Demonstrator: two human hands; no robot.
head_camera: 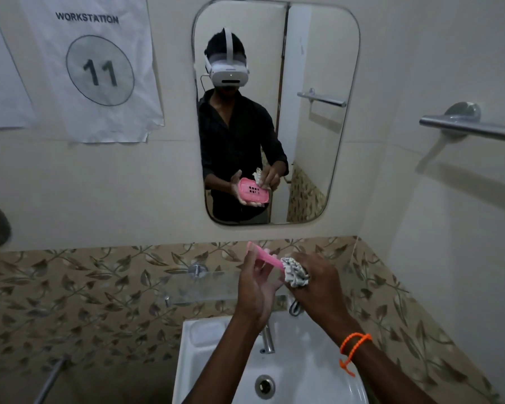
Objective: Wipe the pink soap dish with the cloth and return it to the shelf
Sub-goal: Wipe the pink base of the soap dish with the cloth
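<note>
My left hand (pixel 255 284) holds the pink soap dish (pixel 263 256) tilted, its face turned toward the mirror, above the white sink (pixel 216 360). My right hand (pixel 318 279) grips a bunched white and grey cloth (pixel 295 272) and presses it against the dish's right end. The mirror (pixel 303 141) reflects the dish's slotted top with the cloth at its edge. A clear glass shelf (pixel 193 287) on metal pegs runs along the leaf-patterned tiles just behind and left of my hands.
A chrome tap (pixel 268 339) stands on the sink under my left wrist. A metal towel bar (pixel 473 128) juts from the right wall. A paper sign reading WORKSTATION 11 (pixel 99 65) hangs left of the mirror. Another metal bar (pixel 51 380) crosses the lower left.
</note>
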